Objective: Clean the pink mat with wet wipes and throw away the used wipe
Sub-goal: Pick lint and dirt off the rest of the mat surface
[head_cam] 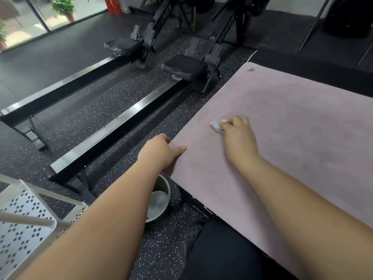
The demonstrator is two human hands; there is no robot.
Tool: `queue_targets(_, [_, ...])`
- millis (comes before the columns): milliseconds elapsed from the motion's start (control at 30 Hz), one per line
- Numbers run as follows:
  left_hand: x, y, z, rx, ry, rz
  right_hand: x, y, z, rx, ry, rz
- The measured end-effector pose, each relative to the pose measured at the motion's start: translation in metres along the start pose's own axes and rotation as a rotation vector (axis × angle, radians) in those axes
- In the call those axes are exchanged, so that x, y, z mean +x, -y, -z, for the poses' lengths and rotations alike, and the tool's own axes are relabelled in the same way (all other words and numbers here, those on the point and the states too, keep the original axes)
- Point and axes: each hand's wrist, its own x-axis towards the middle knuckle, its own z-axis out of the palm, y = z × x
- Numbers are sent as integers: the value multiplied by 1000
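A pink mat (292,122) lies flat on the speckled black gym floor, stretching from the lower middle to the right edge. My right hand (239,138) grips a crumpled white wet wipe (217,126) and presses it against the mat near its left side. My left hand (161,152) holds the mat's left edge, with the thumb on top and the fingers curled under the edge. A small round grey bin (159,199) with something white inside stands on the floor beside the mat, just under my left forearm.
Two black rowing machines (113,126) lie to the left of the mat, their rails running toward me. A white perforated metal rack (26,217) stands at the lower left. My dark-clothed knee (220,251) is at the bottom centre. Glass doors and a potted plant (64,7) are far back.
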Motion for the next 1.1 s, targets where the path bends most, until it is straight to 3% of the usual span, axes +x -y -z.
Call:
queue_targets(100, [-6, -3, -2, 47, -27, -7, 3, -5, 0, 49, -9, -73])
queue_targets(200, [-11, -4, -5, 35, -43, 5, 13, 2, 9, 17, 123, -109])
queue_targets(367, [-12, 3, -10, -74, -18, 51, -44, 65, 7, 97, 374, 368])
queue_targets(500, [-13, 5, -11, -121, -38, 59, -51, 63, 19, 170, 443, 548])
queue_targets(567, [-16, 4, -12, -118, -77, 41, -33, 47, 24, 150, 437, 487])
queue_targets(633, [-19, 5, -17, -69, -153, -39, -12, 19, 22, 87, 313, 386])
queue_targets(733, [-19, 5, -22, -15, -325, -341, 5, -28, 19, 54, 50, 117])
queue_targets(800, [-12, -2, -23, -15, -358, -601, 1, -30, 17, 39, -59, 59])
queue_targets(900, [2, -21, -31, 26, -241, -795, -11, -11, 8, 14, -46, 85])
queue_targets(1100, [16, -24, -37, -5, -39, -769, -27, 4, -1, 14, -28, 18])
